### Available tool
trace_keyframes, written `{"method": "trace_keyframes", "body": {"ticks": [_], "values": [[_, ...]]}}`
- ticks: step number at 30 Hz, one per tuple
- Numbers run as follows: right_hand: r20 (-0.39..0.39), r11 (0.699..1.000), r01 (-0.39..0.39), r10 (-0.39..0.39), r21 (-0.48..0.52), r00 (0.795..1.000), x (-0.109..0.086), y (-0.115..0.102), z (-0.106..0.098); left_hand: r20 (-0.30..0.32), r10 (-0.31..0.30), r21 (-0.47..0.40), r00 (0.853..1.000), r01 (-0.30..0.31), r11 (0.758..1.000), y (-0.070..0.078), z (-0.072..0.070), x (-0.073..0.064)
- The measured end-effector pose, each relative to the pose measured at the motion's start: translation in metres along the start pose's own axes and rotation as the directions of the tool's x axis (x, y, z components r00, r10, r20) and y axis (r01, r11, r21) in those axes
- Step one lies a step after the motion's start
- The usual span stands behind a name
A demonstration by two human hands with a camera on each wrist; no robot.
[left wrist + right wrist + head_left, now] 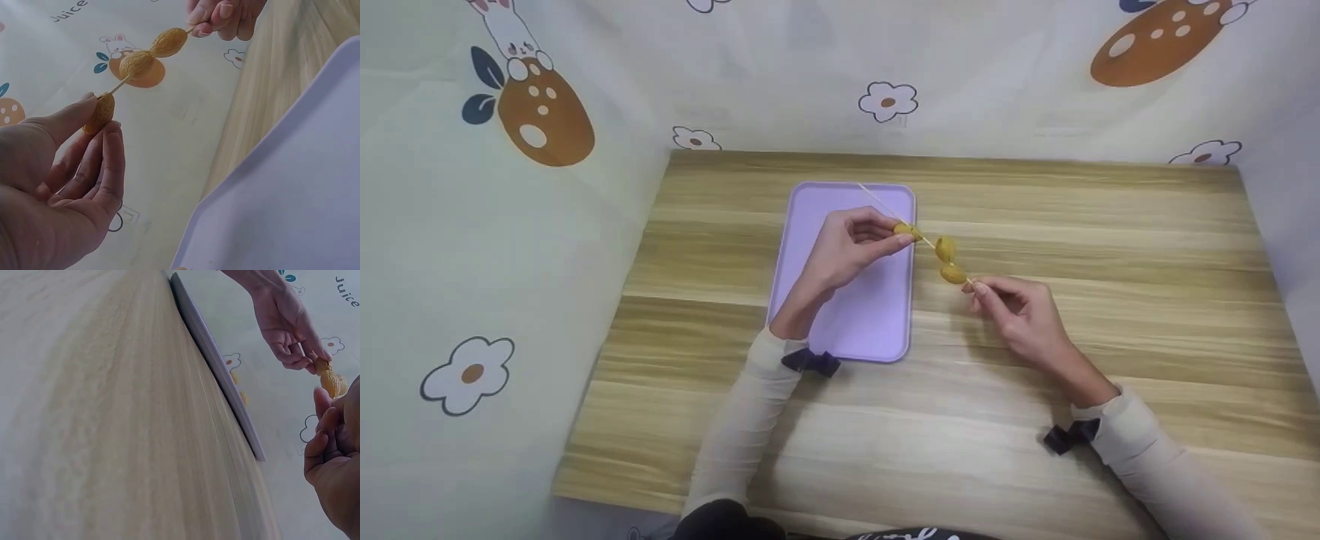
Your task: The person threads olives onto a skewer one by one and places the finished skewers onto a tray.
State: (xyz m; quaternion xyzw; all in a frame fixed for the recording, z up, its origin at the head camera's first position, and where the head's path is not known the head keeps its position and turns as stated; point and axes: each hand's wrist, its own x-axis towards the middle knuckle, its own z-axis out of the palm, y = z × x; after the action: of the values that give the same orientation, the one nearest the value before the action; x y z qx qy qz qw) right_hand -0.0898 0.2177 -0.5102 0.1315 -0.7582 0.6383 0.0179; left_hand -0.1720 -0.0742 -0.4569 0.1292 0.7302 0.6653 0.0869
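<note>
Skewer (pixel 119 85) held in air, slanting across right edge of tray (pixel 861 322) in head view. Three yellow-brown pieces (pixel 946 250) on it: two touching near right hand (pixel 1024 315), third apart, at left hand (pixel 847 251). Left thumb and fingertips nearly together, pinching third piece. Right thumb and forefinger closed on skewer's near end. Tray flat on wooden table (pixel 1147 300). Patterned cloth (pixel 780 75) behind.

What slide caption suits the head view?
Left grip pinches one of three golden morsels; right grip holds their wooden skewer.
</note>
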Motion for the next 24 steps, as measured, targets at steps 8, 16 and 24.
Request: {"method": "trace_keyframes", "body": {"ticks": [8, 16, 24], "values": [[0.016, 1.000, 0.011, -0.011, 0.007, 1.000, -0.0007, -0.0012, -0.0002, 0.021, 0.017, 0.019, 1.000, -0.017, 1.000, -0.0003, 0.0038, -0.0009], [0.031, 1.000, 0.026, -0.026, 0.000, 0.999, -0.0004, -0.0005, 0.0009, 0.035, 0.043, 0.018, 0.998, -0.044, 0.999, -0.0021, 0.0065, -0.0001], [0.014, 0.999, 0.036, -0.036, 0.002, 0.999, -0.0005, 0.0002, 0.0020, 0.031, 0.040, 0.065, 0.999, -0.042, 0.997, 0.0003, 0.0083, -0.0020]]}}
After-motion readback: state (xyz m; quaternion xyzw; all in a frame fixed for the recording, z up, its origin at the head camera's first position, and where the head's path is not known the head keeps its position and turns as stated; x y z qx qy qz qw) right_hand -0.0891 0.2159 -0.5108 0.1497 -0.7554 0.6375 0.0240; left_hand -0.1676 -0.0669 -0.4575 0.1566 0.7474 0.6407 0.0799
